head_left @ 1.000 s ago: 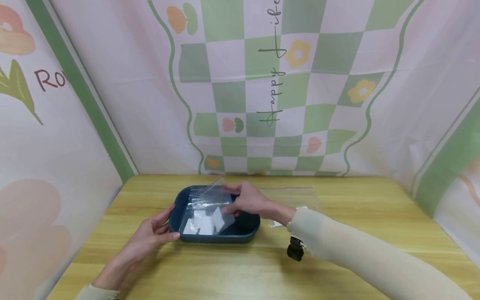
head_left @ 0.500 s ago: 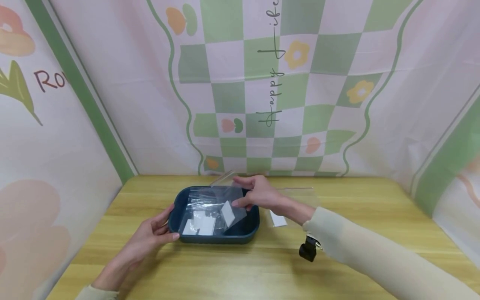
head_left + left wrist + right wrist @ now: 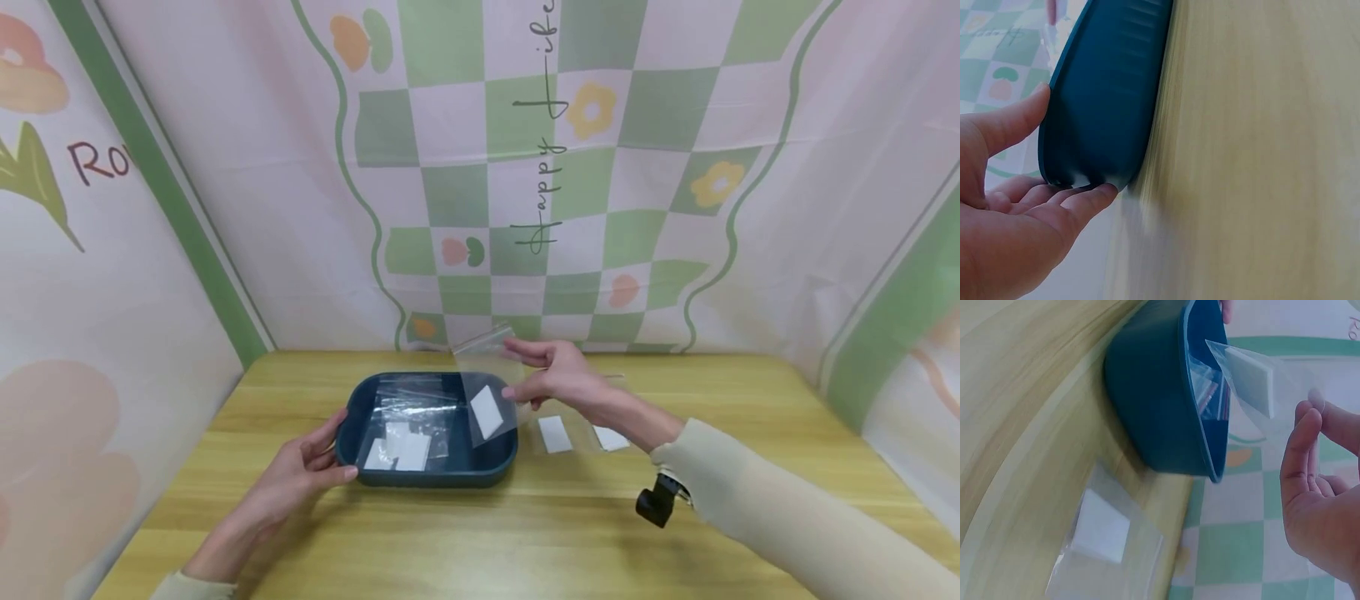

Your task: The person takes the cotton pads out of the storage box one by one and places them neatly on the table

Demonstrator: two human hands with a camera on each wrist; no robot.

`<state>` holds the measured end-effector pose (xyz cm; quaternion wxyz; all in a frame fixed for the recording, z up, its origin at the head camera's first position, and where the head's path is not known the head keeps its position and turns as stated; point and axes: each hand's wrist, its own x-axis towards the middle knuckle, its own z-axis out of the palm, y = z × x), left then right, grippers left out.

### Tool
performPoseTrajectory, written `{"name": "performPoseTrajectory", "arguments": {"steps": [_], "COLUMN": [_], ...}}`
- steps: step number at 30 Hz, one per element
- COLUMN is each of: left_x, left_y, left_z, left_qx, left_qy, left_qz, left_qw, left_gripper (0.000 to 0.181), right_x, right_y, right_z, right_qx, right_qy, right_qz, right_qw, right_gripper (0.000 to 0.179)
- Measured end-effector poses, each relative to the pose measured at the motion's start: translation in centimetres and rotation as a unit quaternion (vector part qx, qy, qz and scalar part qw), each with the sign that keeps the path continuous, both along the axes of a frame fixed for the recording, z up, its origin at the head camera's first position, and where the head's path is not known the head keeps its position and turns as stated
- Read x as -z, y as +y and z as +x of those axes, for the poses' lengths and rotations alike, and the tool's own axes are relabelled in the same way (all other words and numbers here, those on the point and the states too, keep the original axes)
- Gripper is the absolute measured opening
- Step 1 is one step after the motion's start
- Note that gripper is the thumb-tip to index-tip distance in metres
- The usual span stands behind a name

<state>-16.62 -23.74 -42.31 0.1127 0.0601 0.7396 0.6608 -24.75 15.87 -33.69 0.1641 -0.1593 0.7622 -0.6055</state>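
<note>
- Pinching the raised bag [image 3: 483,375] at its right-hand side, the right hand [image 3: 558,375] has thumb and finger drawn together; in the right wrist view the tips nearly meet, with clear film between them.
- The raised bag is tilted, seal strip uppermost, with a flat white piece [image 3: 487,412] inside. It is above the right end of the tray [image 3: 435,479]; contact with the rim cannot be confirmed.
- The left hand [image 3: 300,473] grips the tray's left end, thumb at the near left corner. The tray sits upright on the tabletop [image 3: 480,542], close to its far edge and nearer the far left corner than the far right.
- Inside the tray, towards its left end, lie overlapping bags [image 3: 405,412]; the exact count cannot be told.
- Just beyond the tray's right end lies a first flat bag [image 3: 553,437]. A second flat bag [image 3: 611,437] lies farther towards the tabletop's right edge, partly hidden by the right forearm [image 3: 645,421].
- Step in hand (judged): removal of one bag from the tray.
- Next move (judged): clear the right rim, lower the raised bag flat beside the others, then part the fingertips. Steady the tray with the left hand during the lift.
</note>
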Motion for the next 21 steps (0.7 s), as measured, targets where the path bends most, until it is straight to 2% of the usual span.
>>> {"name": "performPoseTrajectory", "arguments": {"steps": [13, 21], "left_x": [0.1, 0.2], "left_y": [-0.1, -0.2], "left_z": [0.0, -0.1], "left_qx": [0.002, 0.002], "left_qy": [-0.003, -0.004], "left_qz": [0.011, 0.009], "left_qw": [0.9999, 0.9999], "left_gripper": [0.093, 0.093], "right_x": [-0.3, -0.1], "right_y": [4.8, 7.9], "right_z": [0.2, 0.9], "right_qx": [0.033, 0.042], "right_qy": [0.026, 0.023], "right_qz": [0.005, -0.004], "right_qw": [0.9991, 0.9989], "right_gripper": [0.081, 0.083]}}
